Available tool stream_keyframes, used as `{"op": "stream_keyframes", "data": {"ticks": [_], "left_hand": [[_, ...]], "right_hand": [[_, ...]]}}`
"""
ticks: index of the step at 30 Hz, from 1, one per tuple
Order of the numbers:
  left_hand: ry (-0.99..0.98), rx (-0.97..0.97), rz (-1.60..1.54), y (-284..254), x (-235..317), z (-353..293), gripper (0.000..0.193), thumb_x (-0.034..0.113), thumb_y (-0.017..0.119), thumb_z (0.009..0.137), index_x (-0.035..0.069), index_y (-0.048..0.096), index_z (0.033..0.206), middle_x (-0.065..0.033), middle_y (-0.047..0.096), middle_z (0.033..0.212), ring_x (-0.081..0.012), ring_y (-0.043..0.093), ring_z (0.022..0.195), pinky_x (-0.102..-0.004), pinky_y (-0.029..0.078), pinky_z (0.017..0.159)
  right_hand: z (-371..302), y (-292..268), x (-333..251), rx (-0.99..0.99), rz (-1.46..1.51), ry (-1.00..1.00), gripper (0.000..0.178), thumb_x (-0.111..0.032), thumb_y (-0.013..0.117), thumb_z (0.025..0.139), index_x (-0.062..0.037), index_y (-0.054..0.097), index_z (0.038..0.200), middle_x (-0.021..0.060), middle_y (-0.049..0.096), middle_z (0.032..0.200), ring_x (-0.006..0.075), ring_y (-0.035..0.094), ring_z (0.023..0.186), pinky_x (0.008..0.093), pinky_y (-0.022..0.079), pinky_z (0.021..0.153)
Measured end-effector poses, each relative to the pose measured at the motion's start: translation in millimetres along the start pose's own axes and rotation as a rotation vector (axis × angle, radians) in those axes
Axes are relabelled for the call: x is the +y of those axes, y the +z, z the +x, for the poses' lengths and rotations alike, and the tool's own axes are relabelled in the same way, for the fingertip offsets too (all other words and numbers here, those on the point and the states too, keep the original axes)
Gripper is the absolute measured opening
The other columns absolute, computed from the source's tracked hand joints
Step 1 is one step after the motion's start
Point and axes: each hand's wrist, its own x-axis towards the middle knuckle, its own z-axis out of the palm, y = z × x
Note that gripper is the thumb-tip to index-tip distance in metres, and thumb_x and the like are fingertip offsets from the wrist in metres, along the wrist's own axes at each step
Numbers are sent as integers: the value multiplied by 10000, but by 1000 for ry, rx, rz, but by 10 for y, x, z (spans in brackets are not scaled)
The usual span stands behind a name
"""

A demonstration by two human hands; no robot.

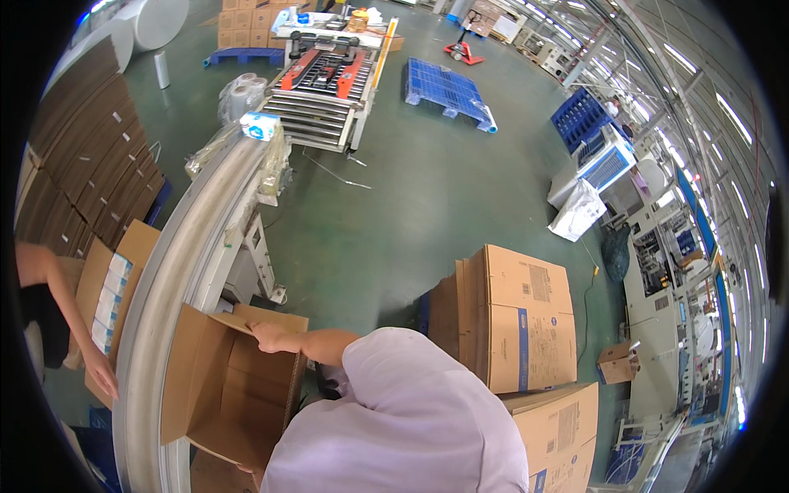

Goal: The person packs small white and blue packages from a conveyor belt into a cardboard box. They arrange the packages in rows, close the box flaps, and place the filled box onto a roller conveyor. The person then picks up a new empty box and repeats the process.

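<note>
An open, empty-looking cardboard box [234, 386] stands tilted against the pale curved conveyor rail [144, 329], its mouth facing up. My right hand [278, 338] is closed over the box's far rim and flap, fingers pointing left. Only a sliver of my left hand [258, 476] shows at the box's near edge, low in the head view; its fingers are hidden behind my white sleeve. Across the rail, a co-worker's hand [102, 374] hangs beside another open box [136, 246] holding white and blue packs [111, 300].
Stacked flattened cartons [526, 316] stand close on my right. A roller conveyor [308, 115] lies ahead, with a blue pallet [448, 90] and a red pallet jack [464, 53] beyond. Brown cardboard stacks [90, 156] rise at the left; machines [657, 329] line the right.
</note>
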Motion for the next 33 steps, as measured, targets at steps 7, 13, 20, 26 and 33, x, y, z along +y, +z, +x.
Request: {"op": "stream_keyframes", "data": {"ticks": [7,13,20,26,33], "left_hand": [[-29,-28,-10,-5,19,131,592,203,530,788,30,259,1285,-169,563,953,-321,544,840,-541,385,716],[-74,-52,-20,-7,70,127,644,193,540,781,27,204,1305,-174,580,887,-313,569,774,-509,418,677],[-279,-91,-91,163,-459,-251,710,182,552,772,23,139,1327,-180,601,809,-303,598,696,-473,457,630],[-514,-274,-115,529,-643,-767,768,172,562,765,20,83,1347,-185,618,743,-295,623,630,-441,490,590],[-567,-234,-471,-50,-17,-885,918,70,556,740,-35,-133,1338,-191,625,688,-274,638,561,-360,502,509]], "right_hand": [[-189,89,-212,-12,-48,-77,477,-1,543,679,-16,463,1149,200,604,983,363,581,927,439,488,758],[0,187,35,32,-29,-78,435,-28,532,688,-4,472,1117,208,596,999,357,568,960,433,482,772],[44,49,-17,-92,-208,-77,496,-60,515,703,-32,441,1192,228,621,871,395,611,781,485,492,662],[70,223,18,-7,-264,-8,699,-96,542,643,-77,358,1318,262,612,935,395,605,871,450,495,759],[1,-4,-55,-1,-381,-149,449,-86,525,652,24,485,1085,267,619,853,420,602,825,475,479,749]]}}
